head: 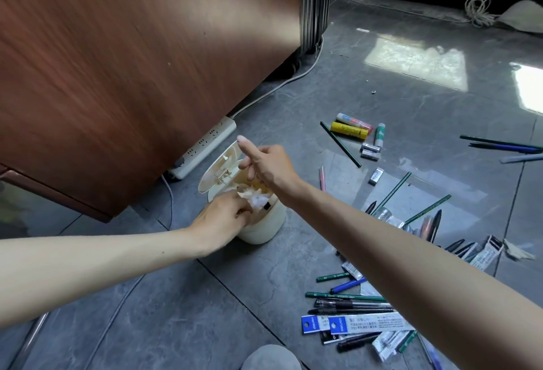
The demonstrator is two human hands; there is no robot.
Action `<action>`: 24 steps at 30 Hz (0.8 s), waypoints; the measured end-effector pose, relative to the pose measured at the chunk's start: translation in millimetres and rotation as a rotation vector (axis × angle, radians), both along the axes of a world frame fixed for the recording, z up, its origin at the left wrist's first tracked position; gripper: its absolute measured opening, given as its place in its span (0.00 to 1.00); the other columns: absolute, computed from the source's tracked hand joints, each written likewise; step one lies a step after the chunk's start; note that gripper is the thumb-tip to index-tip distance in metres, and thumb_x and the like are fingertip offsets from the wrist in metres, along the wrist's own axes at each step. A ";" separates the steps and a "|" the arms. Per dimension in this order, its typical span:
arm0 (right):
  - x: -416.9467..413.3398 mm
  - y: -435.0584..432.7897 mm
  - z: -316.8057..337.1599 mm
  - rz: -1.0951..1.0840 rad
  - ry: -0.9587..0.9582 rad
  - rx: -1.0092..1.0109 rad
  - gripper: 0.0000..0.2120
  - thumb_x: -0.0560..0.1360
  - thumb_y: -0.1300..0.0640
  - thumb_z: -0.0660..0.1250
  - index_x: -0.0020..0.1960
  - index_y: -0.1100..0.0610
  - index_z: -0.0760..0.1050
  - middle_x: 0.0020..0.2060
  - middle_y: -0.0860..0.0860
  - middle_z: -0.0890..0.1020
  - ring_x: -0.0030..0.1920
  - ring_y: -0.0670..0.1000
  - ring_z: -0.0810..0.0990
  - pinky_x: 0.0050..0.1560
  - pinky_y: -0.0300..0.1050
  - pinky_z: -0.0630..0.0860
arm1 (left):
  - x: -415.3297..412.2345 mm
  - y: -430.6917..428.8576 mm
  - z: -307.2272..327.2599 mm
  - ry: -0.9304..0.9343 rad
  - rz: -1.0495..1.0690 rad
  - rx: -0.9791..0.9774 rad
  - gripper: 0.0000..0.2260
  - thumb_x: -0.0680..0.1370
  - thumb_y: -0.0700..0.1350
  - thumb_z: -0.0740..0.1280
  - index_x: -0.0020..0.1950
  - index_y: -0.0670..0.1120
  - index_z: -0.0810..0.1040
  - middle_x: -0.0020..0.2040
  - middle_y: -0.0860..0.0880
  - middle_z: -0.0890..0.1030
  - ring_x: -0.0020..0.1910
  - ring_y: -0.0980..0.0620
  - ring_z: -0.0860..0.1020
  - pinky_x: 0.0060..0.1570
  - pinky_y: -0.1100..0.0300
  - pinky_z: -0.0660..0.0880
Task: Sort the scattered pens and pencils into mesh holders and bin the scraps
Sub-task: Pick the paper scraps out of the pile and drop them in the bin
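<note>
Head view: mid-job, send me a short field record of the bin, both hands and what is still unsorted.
bin: cream round plastic bin, upright on grey tiled floor
lid: hinged lid, raised
left hand: left hand grips crumpled paper scraps at the bin's mouth
right hand: right hand, index finger straight at the lid's rim
unsorted: pens and pencils scattered on the floor, right of the bin
mesh holders: not in view
</note>
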State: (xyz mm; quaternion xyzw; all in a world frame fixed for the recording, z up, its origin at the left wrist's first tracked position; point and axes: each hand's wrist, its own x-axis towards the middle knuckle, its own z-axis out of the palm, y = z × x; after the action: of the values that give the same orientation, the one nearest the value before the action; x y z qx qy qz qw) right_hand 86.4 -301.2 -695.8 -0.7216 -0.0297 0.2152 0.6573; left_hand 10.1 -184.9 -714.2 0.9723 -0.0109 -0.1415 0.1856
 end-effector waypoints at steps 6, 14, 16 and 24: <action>-4.1 10.5 12.4 0.071 -0.082 -0.014 0.25 0.72 0.40 0.69 0.35 0.63 0.79 0.22 0.45 0.77 0.25 0.42 0.72 0.33 0.36 0.71 | 0.2 -2.7 4.1 -0.020 0.055 -0.028 0.08 0.78 0.46 0.62 0.54 0.46 0.79 0.49 0.53 0.71 0.49 0.52 0.72 0.49 0.59 0.70; -9.9 2.2 8.7 0.071 -0.049 0.163 0.23 0.78 0.48 0.63 0.42 0.70 0.78 0.22 0.53 0.69 0.18 0.40 0.68 0.22 0.28 0.64 | 3.5 -8.8 2.4 -0.129 0.084 -0.116 0.07 0.77 0.41 0.61 0.52 0.47 0.77 0.50 0.51 0.76 0.49 0.51 0.75 0.47 0.59 0.70; -7.0 -6.4 5.4 0.011 -0.013 0.160 0.23 0.79 0.47 0.61 0.38 0.66 0.76 0.19 0.52 0.68 0.18 0.42 0.67 0.21 0.32 0.64 | 10.1 -18.6 6.2 -0.211 0.083 -0.184 0.08 0.77 0.37 0.60 0.51 0.45 0.76 0.47 0.50 0.77 0.47 0.50 0.75 0.44 0.59 0.68; 17.2 -81.4 -17.0 -0.396 -0.131 -0.098 0.18 0.76 0.59 0.61 0.27 0.57 0.73 0.20 0.48 0.73 0.28 0.49 0.72 0.34 0.41 0.68 | 65.3 -93.7 16.8 -0.277 -0.028 -0.172 0.07 0.74 0.35 0.59 0.46 0.43 0.75 0.46 0.44 0.74 0.51 0.42 0.74 0.48 0.56 0.66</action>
State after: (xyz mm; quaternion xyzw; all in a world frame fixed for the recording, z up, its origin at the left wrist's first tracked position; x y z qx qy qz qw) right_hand 103.6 -382.6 -712.8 -0.7568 0.0806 0.0358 0.6476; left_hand 75.3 -278.6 -697.4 0.9628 -0.0621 -0.0071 0.2627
